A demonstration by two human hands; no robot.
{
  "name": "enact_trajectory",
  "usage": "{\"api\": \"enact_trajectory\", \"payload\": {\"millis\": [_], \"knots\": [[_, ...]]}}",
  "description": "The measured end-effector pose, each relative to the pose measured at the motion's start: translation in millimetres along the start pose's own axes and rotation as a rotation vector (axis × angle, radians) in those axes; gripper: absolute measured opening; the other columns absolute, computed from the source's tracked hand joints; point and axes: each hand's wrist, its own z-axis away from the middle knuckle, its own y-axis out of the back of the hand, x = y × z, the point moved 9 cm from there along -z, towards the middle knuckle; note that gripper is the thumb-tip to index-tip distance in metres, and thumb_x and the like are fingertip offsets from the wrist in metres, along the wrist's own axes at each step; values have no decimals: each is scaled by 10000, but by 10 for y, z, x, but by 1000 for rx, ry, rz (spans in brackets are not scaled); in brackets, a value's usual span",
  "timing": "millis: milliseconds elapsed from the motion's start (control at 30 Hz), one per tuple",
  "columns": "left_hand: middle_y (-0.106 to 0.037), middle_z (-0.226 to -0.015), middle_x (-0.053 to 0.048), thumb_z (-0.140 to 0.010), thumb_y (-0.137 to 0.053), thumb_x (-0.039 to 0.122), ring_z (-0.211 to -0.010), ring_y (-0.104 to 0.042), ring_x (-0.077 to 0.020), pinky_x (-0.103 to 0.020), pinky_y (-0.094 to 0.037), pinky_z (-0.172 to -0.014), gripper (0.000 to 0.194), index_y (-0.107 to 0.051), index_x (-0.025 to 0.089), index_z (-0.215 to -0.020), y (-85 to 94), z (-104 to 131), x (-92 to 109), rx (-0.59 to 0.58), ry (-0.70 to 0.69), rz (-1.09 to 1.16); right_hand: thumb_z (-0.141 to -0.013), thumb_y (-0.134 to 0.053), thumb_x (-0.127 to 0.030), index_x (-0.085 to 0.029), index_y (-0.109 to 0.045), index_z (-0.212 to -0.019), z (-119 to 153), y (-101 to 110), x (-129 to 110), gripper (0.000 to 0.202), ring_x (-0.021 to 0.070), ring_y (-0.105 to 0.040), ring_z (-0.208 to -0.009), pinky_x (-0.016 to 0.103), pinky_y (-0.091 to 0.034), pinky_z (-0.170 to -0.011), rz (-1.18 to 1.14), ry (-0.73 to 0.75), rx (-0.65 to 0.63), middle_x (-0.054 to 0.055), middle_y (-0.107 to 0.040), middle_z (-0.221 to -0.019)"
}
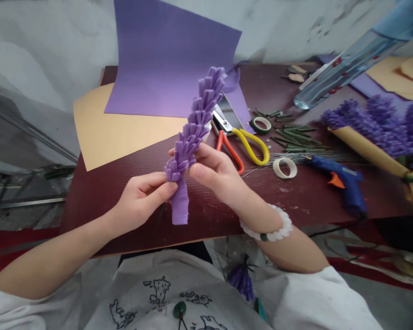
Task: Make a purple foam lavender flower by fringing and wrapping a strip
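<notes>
A purple paper lavender flower (192, 128), built of looped strips, stands tilted to the right above the front of the table. Its lower end is a plain flat purple strip. My left hand (141, 197) pinches the flower low down, thumb in front, just above that plain strip. Higher up, my right hand (213, 169) grips it from the right side, with some fingers hidden behind the loops. A bracelet of white beads circles the right wrist. Scissors with yellow handles (251, 146) and a red-handled tool (230, 151) lie just beyond the right hand.
Purple sheet (168, 64) and tan sheet (124, 128) lie behind the hands. Rightward are green tape (261, 124), a white tape roll (284, 168), green stems (296, 137), a blue glue gun (344, 178), a clear bottle (347, 68) and a wrapped bouquet of purple flowers (375, 123).
</notes>
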Motion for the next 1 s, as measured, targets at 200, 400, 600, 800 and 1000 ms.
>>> {"api": "enact_trajectory", "payload": {"millis": [200, 400, 600, 800, 1000], "knots": [[-605, -668, -6, -861, -608, 375, -634, -519, -112, -225, -430, -615, 270, -671, 141, -742, -33, 14, -70, -26, 39, 1, -718, -736, -457, -203, -598, -809, -20, 97, 83, 303, 114, -615, -712, 267, -541, -671, 6, -50, 100, -8, -660, -763], [-603, -648, -34, -801, -679, 417, -627, -573, -127, -248, -458, -616, 316, -654, 113, -720, -284, 13, -225, -217, 244, 584, -736, -717, -478, -223, -600, -872, -73, 92, 145, 312, 118, -638, -778, 285, -552, -766, -62, -21, 17, -10, -668, -818], [-562, -551, -7, -730, -757, 410, -589, -568, -117, -230, -439, -579, 326, -652, 109, -657, -286, 4, -291, -174, 286, 584, -768, -684, -463, -225, -620, -954, -67, 68, 224, 309, 121, -631, -861, 287, -534, -831, -124, -53, -46, 8, -668, -923], [-673, -712, -7, -762, -733, 367, -625, -552, -92, -207, -450, -602, 210, -719, 160, -792, 71, 5, -256, 135, 114, 232, -666, -747, -537, -230, -573, -1022, -62, -9, 237, 501, 133, -634, -853, 272, -538, -772, -134, -80, -111, 21, -664, -994], [-643, -665, 19, -773, -716, 314, -619, -546, -84, -181, -460, -589, 175, -692, 153, -709, 69, 28, -67, 151, 18, 11, -685, -779, -293, -223, -615, -843, -11, -59, 197, 238, 90, -620, -742, 225, -536, -709, -97, -42, -57, -41, -657, -800]]}}
